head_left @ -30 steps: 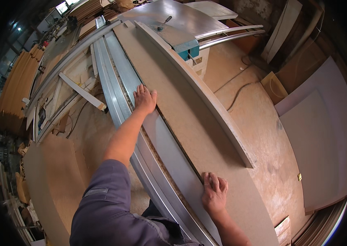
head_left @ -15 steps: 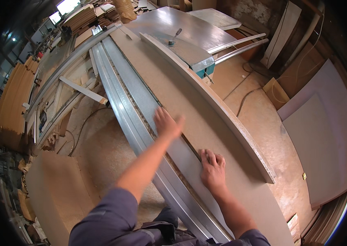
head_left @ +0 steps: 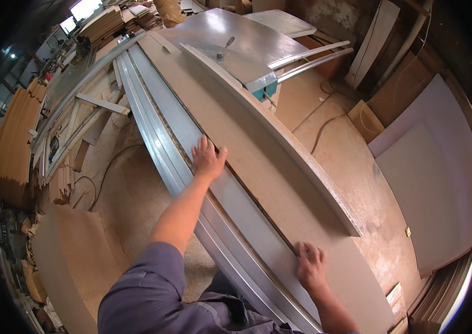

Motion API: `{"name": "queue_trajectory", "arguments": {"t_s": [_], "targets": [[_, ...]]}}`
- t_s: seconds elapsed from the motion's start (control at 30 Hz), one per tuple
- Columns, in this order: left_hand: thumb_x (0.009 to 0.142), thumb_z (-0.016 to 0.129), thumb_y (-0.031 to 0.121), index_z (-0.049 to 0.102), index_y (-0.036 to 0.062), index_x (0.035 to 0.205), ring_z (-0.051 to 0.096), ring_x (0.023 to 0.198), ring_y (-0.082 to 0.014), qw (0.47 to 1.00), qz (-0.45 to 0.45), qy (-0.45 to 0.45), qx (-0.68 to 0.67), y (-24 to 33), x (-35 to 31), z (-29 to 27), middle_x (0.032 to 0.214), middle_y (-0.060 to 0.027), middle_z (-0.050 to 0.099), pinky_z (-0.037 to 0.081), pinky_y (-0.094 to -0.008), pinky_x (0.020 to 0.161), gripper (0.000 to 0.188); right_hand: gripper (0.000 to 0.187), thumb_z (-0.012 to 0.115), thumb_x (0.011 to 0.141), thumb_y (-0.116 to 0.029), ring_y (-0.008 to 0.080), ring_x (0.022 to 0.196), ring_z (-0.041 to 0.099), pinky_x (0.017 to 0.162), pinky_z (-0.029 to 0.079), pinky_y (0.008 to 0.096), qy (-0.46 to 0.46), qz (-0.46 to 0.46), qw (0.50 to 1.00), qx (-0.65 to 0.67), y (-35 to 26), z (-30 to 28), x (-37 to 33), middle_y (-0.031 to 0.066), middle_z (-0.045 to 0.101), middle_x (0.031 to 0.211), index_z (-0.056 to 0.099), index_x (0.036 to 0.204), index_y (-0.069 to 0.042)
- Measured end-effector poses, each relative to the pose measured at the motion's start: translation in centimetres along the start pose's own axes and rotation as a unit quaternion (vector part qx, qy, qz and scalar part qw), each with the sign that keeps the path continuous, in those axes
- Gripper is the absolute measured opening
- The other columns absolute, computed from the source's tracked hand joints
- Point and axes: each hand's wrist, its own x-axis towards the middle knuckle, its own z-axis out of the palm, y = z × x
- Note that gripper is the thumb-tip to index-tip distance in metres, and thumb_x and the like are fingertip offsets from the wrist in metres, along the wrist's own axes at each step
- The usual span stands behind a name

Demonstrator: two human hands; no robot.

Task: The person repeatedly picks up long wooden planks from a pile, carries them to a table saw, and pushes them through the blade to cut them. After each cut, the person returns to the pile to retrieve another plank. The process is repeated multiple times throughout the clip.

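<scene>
A long brown board [head_left: 230,128] lies on the metal saw table, running from the far left down to the near right. My left hand [head_left: 209,160] rests partway along it, on the metal sliding table [head_left: 188,125]. Its fingers are spread, with their tips at the board's left edge and the thumb reaching over that edge. Nearer to me, my right hand [head_left: 311,264] has bent fingers gripping the same edge. Its thumb side is partly hidden. Along the board's right side stands a raised straight fence [head_left: 280,133].
Beyond the fence sits a wide metal tabletop [head_left: 222,30] with a small lever [head_left: 228,43]. Pale metal rails [head_left: 314,64] stick out to the right. Large panels [head_left: 436,183] lean at the right. Stacked brown boards [head_left: 16,139] and a frame with a crossbar [head_left: 102,104] stand at left.
My right hand has slid nearer to me along the board's edge. My left hand, blurred before, now lies still with its fingers at the edge. The view has shifted slightly.
</scene>
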Motion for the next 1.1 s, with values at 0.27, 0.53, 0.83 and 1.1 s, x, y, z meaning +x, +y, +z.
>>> {"name": "queue_trajectory", "arguments": {"t_s": [0.27,0.53,0.83,1.1], "targets": [[0.096,0.047,0.053,0.04,-0.0102,0.145,0.024,0.15,-0.0343,1.0,0.004,0.002,0.011,-0.1,1.8,-0.3,0.159,-0.024,0.031,0.013,-0.0536,0.123,0.08,0.056,0.07,0.074,-0.007,0.027,0.106,0.053,0.09,0.042,0.0396,-0.028,0.01,0.999,-0.02,5.2,-3.8,-10.2,0.0018,0.056,0.129,0.064,0.129,-0.012],[0.097,0.046,0.055,0.041,-0.0098,0.145,0.024,0.15,-0.0337,0.999,0.014,0.023,0.024,-2.2,2.9,0.2,0.158,-0.0236,0.033,0.013,-0.0526,0.123,0.081,0.05,0.067,0.073,-0.005,0.0259,0.102,0.052,0.089,0.042,0.0383,-0.002,-0.017,1.0,-0.013,4.6,-0.9,-9.3,0.002,0.058,0.125,0.07,0.123,-0.008],[0.092,0.053,0.051,0.061,-0.0058,0.122,0.044,0.134,-0.0383,0.987,0.106,0.12,0.018,-3.1,4.1,3.8,0.141,-0.0234,0.051,0.031,-0.0516,0.113,0.065,0.051,0.06,0.075,-0.009,0.0252,0.1,0.053,0.091,0.042,0.0383,0.009,-0.012,1.0,-0.018,4.5,4.4,-10.9,0.0044,0.057,0.125,0.068,0.125,-0.007],[0.09,0.056,0.062,0.029,-0.0095,0.15,0.02,0.15,-0.0388,1.0,0.019,-0.007,0.021,12.8,-24.7,10.2,0.16,-0.0269,0.025,0.017,-0.0514,0.121,0.097,0.062,0.059,0.08,-0.011,0.0265,0.109,0.049,0.093,0.043,0.0395,-0.01,-0.003,1.0,0.028,8.0,6.2,-19.6,0.0056,0.052,0.129,0.052,0.142,-0.009]]}}
